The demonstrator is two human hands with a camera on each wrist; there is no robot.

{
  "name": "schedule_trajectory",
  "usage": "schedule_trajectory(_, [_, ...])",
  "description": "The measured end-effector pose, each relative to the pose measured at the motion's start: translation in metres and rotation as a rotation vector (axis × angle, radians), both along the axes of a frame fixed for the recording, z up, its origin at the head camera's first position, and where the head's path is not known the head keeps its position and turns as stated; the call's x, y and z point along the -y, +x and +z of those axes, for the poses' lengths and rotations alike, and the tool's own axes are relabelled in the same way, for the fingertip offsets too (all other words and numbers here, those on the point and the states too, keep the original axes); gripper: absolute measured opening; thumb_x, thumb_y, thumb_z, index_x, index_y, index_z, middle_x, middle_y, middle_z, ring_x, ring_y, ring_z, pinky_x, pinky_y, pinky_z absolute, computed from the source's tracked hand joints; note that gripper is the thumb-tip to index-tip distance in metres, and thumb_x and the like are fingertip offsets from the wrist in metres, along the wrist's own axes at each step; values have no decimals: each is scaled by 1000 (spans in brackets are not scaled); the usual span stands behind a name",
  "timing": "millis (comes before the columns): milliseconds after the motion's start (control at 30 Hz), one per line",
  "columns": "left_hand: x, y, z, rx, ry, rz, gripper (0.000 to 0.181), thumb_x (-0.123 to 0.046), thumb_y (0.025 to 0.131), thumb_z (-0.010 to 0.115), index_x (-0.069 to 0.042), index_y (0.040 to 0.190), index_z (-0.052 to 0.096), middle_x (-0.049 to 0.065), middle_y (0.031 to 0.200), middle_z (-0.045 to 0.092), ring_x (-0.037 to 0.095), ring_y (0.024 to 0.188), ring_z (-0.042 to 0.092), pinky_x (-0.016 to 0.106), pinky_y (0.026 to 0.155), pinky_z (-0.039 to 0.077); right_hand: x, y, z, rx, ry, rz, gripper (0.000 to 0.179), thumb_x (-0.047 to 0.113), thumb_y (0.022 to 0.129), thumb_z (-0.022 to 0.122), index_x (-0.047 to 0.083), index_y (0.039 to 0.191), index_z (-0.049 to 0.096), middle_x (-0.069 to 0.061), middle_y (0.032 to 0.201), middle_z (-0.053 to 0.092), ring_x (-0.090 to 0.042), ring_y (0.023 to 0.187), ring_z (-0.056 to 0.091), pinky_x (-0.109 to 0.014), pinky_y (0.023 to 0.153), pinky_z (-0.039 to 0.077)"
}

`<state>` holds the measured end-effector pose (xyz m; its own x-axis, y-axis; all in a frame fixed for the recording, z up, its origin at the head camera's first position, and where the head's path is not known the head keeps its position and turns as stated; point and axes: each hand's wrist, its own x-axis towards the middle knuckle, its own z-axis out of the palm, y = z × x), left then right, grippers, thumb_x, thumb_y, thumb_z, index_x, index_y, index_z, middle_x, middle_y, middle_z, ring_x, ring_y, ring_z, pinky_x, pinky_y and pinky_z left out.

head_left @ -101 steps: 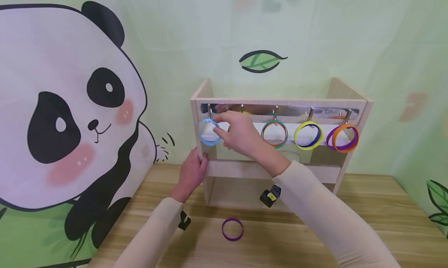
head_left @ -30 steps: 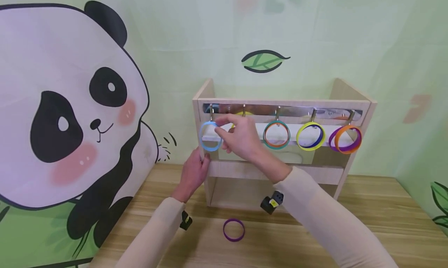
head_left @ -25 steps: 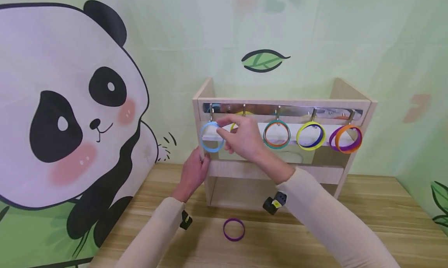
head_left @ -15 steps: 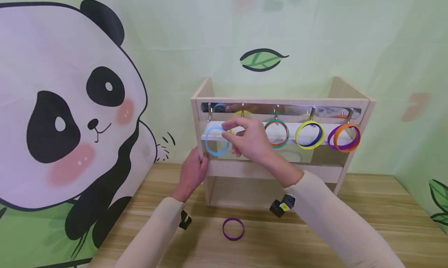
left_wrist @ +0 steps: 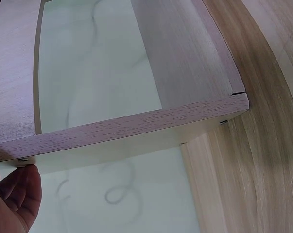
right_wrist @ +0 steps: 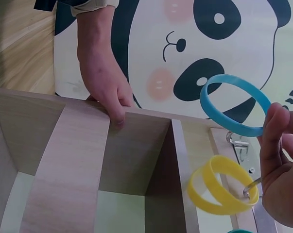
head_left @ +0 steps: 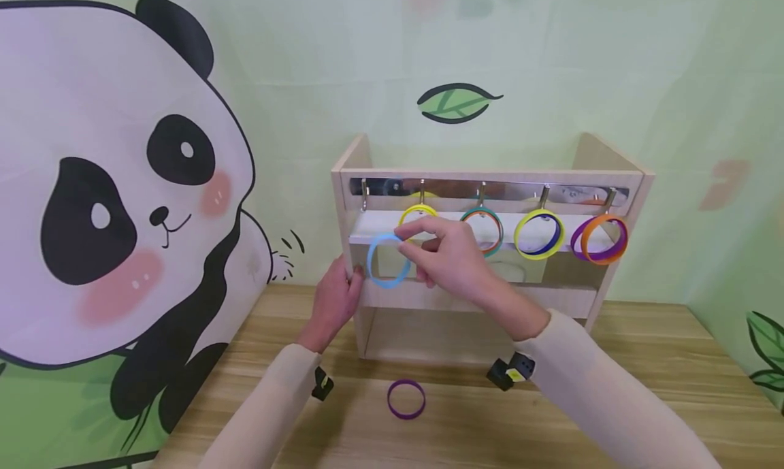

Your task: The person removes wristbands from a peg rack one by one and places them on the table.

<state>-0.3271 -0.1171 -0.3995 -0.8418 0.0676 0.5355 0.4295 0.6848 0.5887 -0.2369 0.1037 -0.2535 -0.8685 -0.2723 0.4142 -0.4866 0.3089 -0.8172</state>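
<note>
The person's right hand (head_left: 453, 254) pinches a light blue wristband (right_wrist: 214, 114) between thumb and forefinger by its upper right edge, out in front of the wooden shelf unit (head_left: 441, 297). From where I stand, the ring hangs nearly face-on, its opening turned toward the person, a slightly tall oval with its long axis close to upright; from the right wrist it shows as a slanted ellipse. It sits below the leftmost hook (head_left: 364, 195) and apart from it. The left hand (head_left: 335, 299) grips the unit's left side panel (head_left: 339, 210) by its front edge, the thumb on the inner side. Along the metal strip (head_left: 453, 188) the other hooks carry bands: two yellow wristbands (right_wrist: 212, 183) nearest the right hand, then a teal and orange-red pair (head_left: 501, 232), a yellow and dark blue pair (head_left: 517, 236), and at the far right a purple and orange pair (head_left: 584, 237). Behind them runs a white shelf (head_left: 376, 225), and under the crossbar the lower compartment (head_left: 422, 336) opens to the front, its pale wooden floor showing. A purple wristband (head_left: 407, 417) lies flat on the worktop (head_left: 649, 367) before the unit.
</note>
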Motion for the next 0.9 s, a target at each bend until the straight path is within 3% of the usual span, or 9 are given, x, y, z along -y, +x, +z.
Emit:
schedule_trajectory(233, [-2, 0, 0, 36, 1, 8, 33, -26, 108, 46, 1, 123, 58, 24, 117, 65, 41, 105, 67, 58, 89, 60, -16, 2, -10, -38, 38, -6, 23, 1, 96, 75, -2, 118, 77, -2, 60, 57, -15, 49, 48, -23, 48, 33])
schedule_trajectory(500, [-1, -2, -1, 22, 4, 21, 33, -25, 108, 47, 2, 123, 59, 25, 116, 65, 41, 106, 67, 58, 90, 59, -31, 3, -24, -96, 73, 20, 17, -1, 96, 72, -4, 112, 78, 5, 55, 45, -11, 50, 40, -22, 47, 30])
schedule_trajectory(633, [-1, -1, -1, 23, 6, 21, 34, -24, 108, 48, 3, 125, 59, 25, 117, 65, 41, 106, 67, 58, 90, 59, -38, 2, -35, -160, 124, 20, 15, -2, 95, 73, -4, 108, 80, 3, 65, 54, -9, 54, 40, -22, 50, 31])
schedule_trajectory(900, [-1, -1, 0, 39, 6, 18, 36, -24, 108, 47, 3, 129, 59, 25, 119, 65, 41, 108, 67, 57, 90, 59, -52, 5, -62, -197, 229, 35, 10, -1, 95, 74, 0, 101, 81, 1, 75, 67, -6, 61, 48, -22, 55, 41])
